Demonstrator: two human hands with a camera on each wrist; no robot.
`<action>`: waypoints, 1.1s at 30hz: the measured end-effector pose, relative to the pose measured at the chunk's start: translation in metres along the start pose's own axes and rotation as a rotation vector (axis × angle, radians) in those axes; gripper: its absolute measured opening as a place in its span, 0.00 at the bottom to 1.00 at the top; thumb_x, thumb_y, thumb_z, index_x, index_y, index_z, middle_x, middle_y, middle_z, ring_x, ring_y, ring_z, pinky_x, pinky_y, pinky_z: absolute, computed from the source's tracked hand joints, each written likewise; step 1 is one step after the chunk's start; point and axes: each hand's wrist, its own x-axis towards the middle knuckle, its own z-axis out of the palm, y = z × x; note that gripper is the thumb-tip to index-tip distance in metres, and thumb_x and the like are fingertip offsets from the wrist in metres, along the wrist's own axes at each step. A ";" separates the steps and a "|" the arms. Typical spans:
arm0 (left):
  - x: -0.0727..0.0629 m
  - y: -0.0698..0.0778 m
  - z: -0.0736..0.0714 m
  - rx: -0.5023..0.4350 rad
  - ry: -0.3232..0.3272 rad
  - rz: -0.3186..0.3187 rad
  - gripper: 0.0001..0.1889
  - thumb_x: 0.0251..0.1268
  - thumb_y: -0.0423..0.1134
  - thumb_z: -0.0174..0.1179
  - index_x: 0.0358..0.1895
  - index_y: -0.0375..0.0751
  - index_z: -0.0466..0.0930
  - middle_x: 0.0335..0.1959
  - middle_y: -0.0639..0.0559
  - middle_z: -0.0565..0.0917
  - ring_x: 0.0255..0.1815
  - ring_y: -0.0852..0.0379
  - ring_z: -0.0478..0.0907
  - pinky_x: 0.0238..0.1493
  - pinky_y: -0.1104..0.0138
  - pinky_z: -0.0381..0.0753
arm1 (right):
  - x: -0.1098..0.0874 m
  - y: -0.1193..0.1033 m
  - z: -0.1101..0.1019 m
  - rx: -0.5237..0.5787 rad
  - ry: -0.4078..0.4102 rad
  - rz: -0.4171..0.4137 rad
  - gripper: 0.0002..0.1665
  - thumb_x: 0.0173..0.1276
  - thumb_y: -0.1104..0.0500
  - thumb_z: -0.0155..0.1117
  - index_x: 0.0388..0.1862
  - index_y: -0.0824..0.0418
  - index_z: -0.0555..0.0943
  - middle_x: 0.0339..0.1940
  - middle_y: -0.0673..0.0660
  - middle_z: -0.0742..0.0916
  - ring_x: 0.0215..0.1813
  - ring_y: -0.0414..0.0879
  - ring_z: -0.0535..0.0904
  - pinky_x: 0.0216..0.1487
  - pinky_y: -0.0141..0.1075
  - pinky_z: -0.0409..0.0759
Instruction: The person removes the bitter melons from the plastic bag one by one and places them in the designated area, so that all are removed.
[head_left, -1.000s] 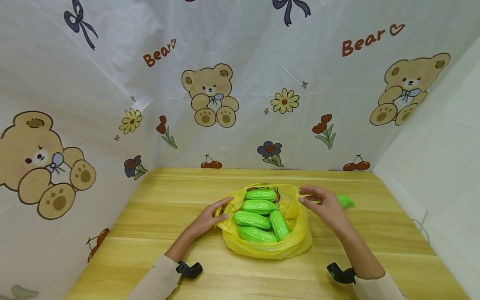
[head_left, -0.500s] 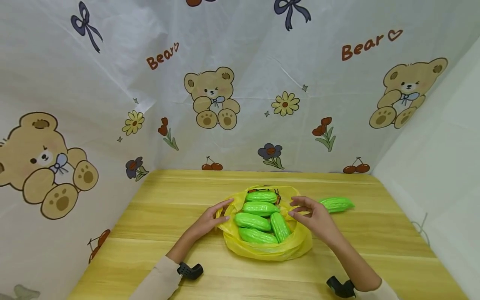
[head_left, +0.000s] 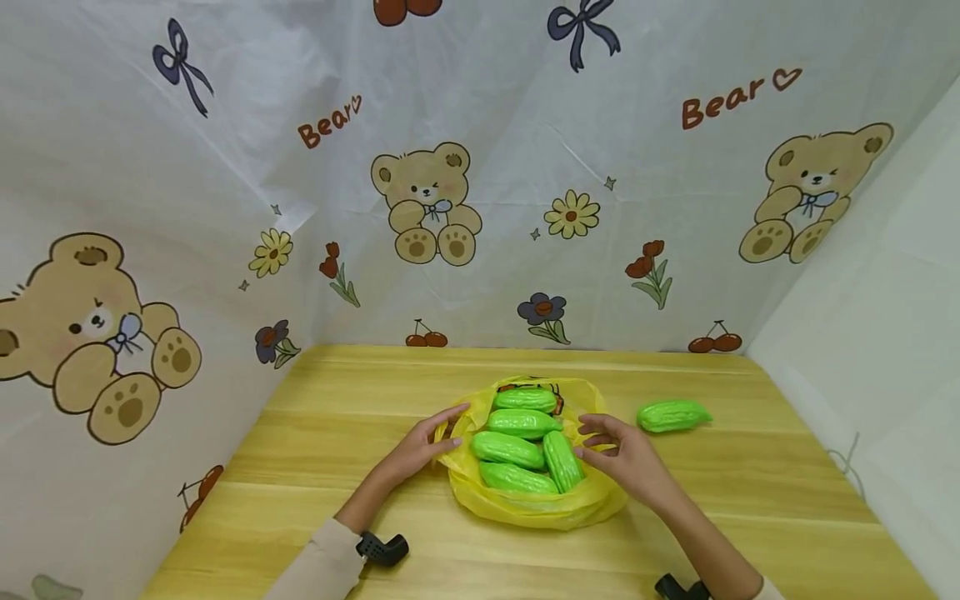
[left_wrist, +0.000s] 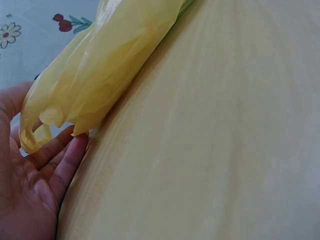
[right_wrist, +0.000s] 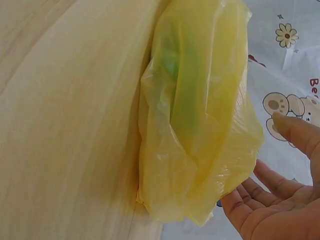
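A thin yellow plastic bag (head_left: 536,512) lies with its mouth spread toward me, and several bright green bitter melons (head_left: 508,450) show inside. At the bag's left rim, my left hand (head_left: 422,450) holds the plastic between thumb and fingers; a loose loop of the bag hangs by the fingers in the left wrist view. My right hand (head_left: 626,458) hovers over the bag's right rim, fingers bent and apart from the thumb, no melon in it. The right wrist view shows its fingers (right_wrist: 280,186) next to the bag's edge, partly hidden behind it; contact is unclear.
One more bitter melon (head_left: 673,415) lies on the wooden table (head_left: 750,467) outside the bag, beyond my right hand. A bear-printed cloth (head_left: 495,300) stands behind the table and at its left. A white panel (head_left: 885,350) borders the right side, with a thin cord near it.
My right hand has moved left and nearer to me, from beside the bag's upper right rim to over it. This uncovers the outside bitter melon. The left hand stays at the left rim.
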 end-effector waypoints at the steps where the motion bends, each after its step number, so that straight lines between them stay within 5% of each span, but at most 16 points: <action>1: 0.000 0.000 0.000 -0.002 -0.002 -0.005 0.31 0.77 0.39 0.57 0.79 0.46 0.61 0.79 0.47 0.62 0.73 0.44 0.62 0.73 0.42 0.55 | 0.000 0.001 0.001 -0.009 -0.004 0.003 0.30 0.68 0.56 0.73 0.66 0.65 0.77 0.56 0.65 0.84 0.54 0.57 0.83 0.51 0.42 0.83; 19: -0.001 -0.003 0.000 -0.007 -0.011 -0.007 0.31 0.77 0.41 0.57 0.80 0.51 0.61 0.80 0.52 0.60 0.78 0.45 0.58 0.75 0.42 0.52 | 0.000 0.007 0.009 -0.053 -0.054 0.043 0.34 0.64 0.56 0.76 0.65 0.70 0.77 0.54 0.64 0.85 0.53 0.58 0.82 0.50 0.43 0.83; 33: -0.002 0.000 0.000 -0.011 0.001 0.006 0.31 0.77 0.38 0.58 0.79 0.46 0.62 0.79 0.45 0.61 0.79 0.42 0.56 0.74 0.40 0.51 | -0.001 0.014 0.012 -0.039 -0.160 0.057 0.40 0.61 0.55 0.79 0.66 0.72 0.74 0.50 0.62 0.85 0.48 0.55 0.83 0.47 0.45 0.83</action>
